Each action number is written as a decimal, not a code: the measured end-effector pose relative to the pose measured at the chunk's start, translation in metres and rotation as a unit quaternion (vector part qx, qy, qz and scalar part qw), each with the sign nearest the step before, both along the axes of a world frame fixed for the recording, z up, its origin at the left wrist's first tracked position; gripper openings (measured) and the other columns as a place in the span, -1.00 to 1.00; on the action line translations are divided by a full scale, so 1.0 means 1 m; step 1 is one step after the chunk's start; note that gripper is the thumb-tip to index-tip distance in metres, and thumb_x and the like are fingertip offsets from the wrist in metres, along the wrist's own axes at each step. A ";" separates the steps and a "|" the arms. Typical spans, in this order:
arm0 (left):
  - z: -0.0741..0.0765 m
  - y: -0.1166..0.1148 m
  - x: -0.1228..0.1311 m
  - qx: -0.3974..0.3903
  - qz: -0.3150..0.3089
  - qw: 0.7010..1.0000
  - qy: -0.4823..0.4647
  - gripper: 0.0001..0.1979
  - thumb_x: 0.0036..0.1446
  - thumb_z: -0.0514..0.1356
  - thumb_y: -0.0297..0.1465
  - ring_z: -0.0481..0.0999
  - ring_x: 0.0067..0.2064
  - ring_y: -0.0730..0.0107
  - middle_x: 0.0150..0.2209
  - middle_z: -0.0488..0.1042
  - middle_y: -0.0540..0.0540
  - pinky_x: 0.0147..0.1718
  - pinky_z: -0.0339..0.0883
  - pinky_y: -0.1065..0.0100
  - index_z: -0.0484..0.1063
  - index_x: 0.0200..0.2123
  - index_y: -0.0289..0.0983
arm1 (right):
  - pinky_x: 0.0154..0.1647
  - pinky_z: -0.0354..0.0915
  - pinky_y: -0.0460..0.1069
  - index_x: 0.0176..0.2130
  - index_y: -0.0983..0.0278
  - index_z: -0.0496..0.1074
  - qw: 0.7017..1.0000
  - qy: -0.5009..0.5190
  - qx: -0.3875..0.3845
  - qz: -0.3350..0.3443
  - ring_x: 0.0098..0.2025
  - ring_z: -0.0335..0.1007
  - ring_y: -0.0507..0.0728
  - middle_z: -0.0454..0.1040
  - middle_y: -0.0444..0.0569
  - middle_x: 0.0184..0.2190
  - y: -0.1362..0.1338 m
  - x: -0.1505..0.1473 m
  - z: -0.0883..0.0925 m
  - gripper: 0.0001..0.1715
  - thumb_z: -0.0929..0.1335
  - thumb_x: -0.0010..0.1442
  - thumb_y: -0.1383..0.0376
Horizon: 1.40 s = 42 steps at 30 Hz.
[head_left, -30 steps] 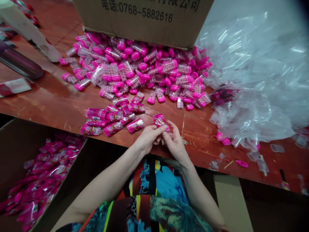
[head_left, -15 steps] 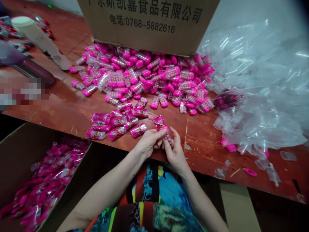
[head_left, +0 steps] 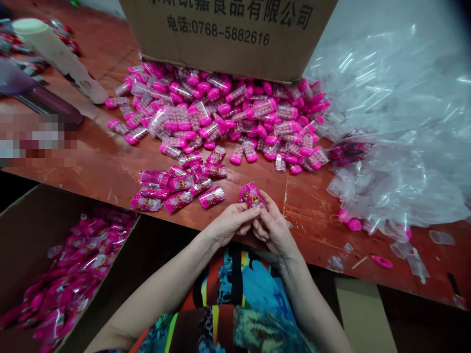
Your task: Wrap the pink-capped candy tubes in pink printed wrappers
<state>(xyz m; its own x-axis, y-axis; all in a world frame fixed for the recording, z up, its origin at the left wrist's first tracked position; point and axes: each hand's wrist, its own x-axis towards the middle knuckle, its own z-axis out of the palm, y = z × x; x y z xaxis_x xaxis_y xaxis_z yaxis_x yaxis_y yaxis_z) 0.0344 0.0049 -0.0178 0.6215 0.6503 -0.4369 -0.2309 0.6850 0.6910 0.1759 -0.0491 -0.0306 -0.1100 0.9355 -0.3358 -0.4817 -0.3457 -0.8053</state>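
Note:
My left hand (head_left: pixel 230 223) and my right hand (head_left: pixel 274 225) meet at the table's near edge, both closed on one small pink candy tube (head_left: pixel 251 195) with a printed pink wrapper around it. Just left of my hands lies a small cluster of wrapped pink tubes (head_left: pixel 176 186). Farther back, a big heap of unwrapped clear tubes with pink caps (head_left: pixel 224 115) spreads in front of a cardboard carton (head_left: pixel 228 34).
A pile of clear plastic (head_left: pixel 397 122) covers the table's right side, with loose caps and clear tubes below it. An open cardboard box (head_left: pixel 55 274) at lower left holds many wrapped pink tubes. A pale cylinder (head_left: pixel 55 56) and a dark roll (head_left: pixel 40 100) lie at far left.
The tube has been turned and drawn closer between my fingers, with the wrapper now covering more of it. My hands stayed at the table edge. The view shifted slightly.

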 end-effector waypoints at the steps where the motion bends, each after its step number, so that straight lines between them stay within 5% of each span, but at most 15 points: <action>1: 0.000 0.001 0.000 0.002 0.016 1.000 0.007 -0.52 0.08 0.35 -0.01 0.10 -0.68 0.66 -0.64 0.37 0.00 -0.64 -0.14 0.45 0.44 -0.49 -0.35 | -0.69 -0.14 -0.16 0.38 0.12 0.01 1.000 -0.012 0.004 0.001 -0.72 -0.15 -0.11 0.35 -0.31 -0.57 0.000 0.000 -0.001 -0.20 0.38 0.33 0.04; 8: -0.002 0.002 -0.007 0.011 0.039 0.998 0.039 -0.56 0.09 0.36 -0.05 0.16 -0.69 0.62 -0.69 0.37 -0.02 -0.65 -0.17 0.48 0.46 -0.46 -0.35 | -0.69 -0.09 -0.13 0.39 0.14 -0.01 0.994 -0.098 0.020 0.040 -0.72 -0.02 -0.07 0.37 -0.30 -0.57 0.002 -0.014 -0.003 -0.15 0.38 0.31 0.01; 11: 0.005 0.008 -0.021 -0.003 0.117 0.993 0.033 -0.56 0.07 0.38 -0.04 0.13 -0.69 0.65 -0.67 0.36 0.01 -0.66 -0.11 0.50 0.47 -0.44 -0.34 | -0.55 0.14 -0.09 0.39 0.14 0.04 0.974 -0.214 0.065 0.037 -0.61 0.20 0.01 0.40 -0.26 -0.54 0.006 -0.010 -0.007 -0.23 0.35 0.35 0.03; 13: 0.011 0.018 -0.034 -0.012 0.213 0.977 0.008 -0.51 0.13 0.30 0.05 0.11 -0.69 0.68 -0.53 0.49 -0.04 -0.68 -0.05 0.51 0.51 -0.32 -0.32 | -0.37 0.26 -0.02 0.37 0.13 0.15 0.927 -0.361 0.107 0.000 -0.46 0.34 0.07 0.45 -0.18 -0.45 0.010 -0.002 -0.010 -0.35 0.31 0.39 0.09; 15: 0.015 0.026 -0.045 -0.028 0.269 0.963 -0.014 -0.37 0.20 0.11 0.18 0.13 -0.69 0.66 -0.34 0.60 -0.17 -0.70 0.02 0.48 0.53 -0.21 -0.32 | -0.21 0.29 0.05 0.29 0.17 0.32 0.845 -0.512 0.151 -0.028 -0.29 0.40 0.15 0.49 -0.05 -0.32 0.014 0.005 -0.014 -0.49 0.27 0.42 0.13; 17: 0.014 0.029 -0.049 -0.055 0.266 0.962 -0.015 -0.26 0.23 -0.03 0.23 0.19 -0.69 0.63 -0.22 0.63 -0.29 -0.72 0.07 0.45 0.53 -0.15 -0.35 | -0.14 0.26 0.11 0.18 0.23 0.46 0.752 -0.632 0.186 -0.014 -0.17 0.37 0.24 0.47 0.08 -0.21 0.017 0.008 -0.018 -0.55 0.27 0.42 0.14; 20: 0.006 0.021 -0.041 -0.084 0.212 0.974 0.008 -0.28 0.24 0.02 0.20 0.26 -0.68 0.60 -0.18 0.63 -0.34 -0.73 0.09 0.44 0.53 -0.13 -0.38 | -0.20 0.15 0.10 0.10 0.25 0.55 0.635 -0.745 0.202 0.019 -0.19 0.28 0.26 0.44 0.13 -0.22 0.018 0.002 -0.024 -0.60 0.30 0.41 0.15; 24: -0.006 0.004 -0.024 -0.034 0.171 0.983 0.062 -0.46 0.15 0.27 0.05 0.28 -0.69 0.60 -0.29 0.64 -0.26 -0.74 0.02 0.47 0.55 -0.22 -0.38 | -0.24 0.04 0.08 0.00 0.20 0.59 0.590 -0.779 0.213 0.004 -0.24 0.21 0.23 0.44 0.06 -0.32 0.016 -0.006 -0.030 -0.68 0.28 0.44 0.21; 27: -0.012 -0.003 -0.018 0.021 0.152 0.981 0.121 -0.55 0.10 0.33 -0.02 0.22 -0.72 0.62 -0.51 0.55 -0.11 -0.74 -0.06 0.49 0.55 -0.36 -0.36 | -0.19 0.05 0.10 -0.07 0.25 0.58 0.600 -0.768 0.225 0.001 -0.22 0.27 0.23 0.50 0.06 -0.32 0.017 -0.004 -0.034 -0.69 0.26 0.44 0.26; 30: -0.013 -0.003 -0.013 0.054 0.158 0.971 0.171 -0.59 0.08 0.35 -0.07 0.17 -0.74 0.63 -0.69 0.35 0.03 -0.74 -0.12 0.49 0.48 -0.50 -0.31 | -0.12 0.10 0.11 -0.11 0.26 0.54 0.641 -0.730 0.234 -0.016 -0.20 0.35 0.22 0.54 0.05 -0.31 0.019 0.001 -0.036 -0.72 0.25 0.44 0.28; 36: -0.006 0.002 0.003 0.048 0.158 0.973 0.159 -0.69 -0.06 0.46 -0.25 0.07 -0.71 0.66 -0.66 0.33 0.10 -0.71 -0.16 0.46 0.59 -0.30 -0.33 | -0.05 0.27 0.12 0.04 0.20 0.46 0.768 -0.582 0.246 -0.109 -0.15 0.43 0.20 0.56 0.05 -0.16 0.017 0.005 -0.030 -0.73 0.30 0.38 0.24; 42: 0.001 0.010 0.007 0.025 0.180 0.972 0.151 -0.69 -0.03 0.44 -0.21 0.05 -0.71 0.66 -0.68 0.28 0.13 -0.71 -0.23 0.45 0.55 -0.33 -0.32 | -0.25 0.39 0.02 0.07 0.15 0.37 0.925 -0.327 0.120 -0.149 -0.31 0.42 0.10 0.46 -0.10 -0.30 0.022 -0.001 -0.016 -0.66 0.37 0.32 0.15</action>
<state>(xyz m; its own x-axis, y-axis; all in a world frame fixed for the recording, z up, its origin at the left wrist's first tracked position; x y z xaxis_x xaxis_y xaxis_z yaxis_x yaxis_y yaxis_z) 0.0411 0.0145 -0.0168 0.1984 0.8269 -0.5262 -0.2297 0.5611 0.7952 0.1744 -0.0275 -0.0466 0.3189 0.9476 -0.0177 0.0912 -0.0493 -0.9946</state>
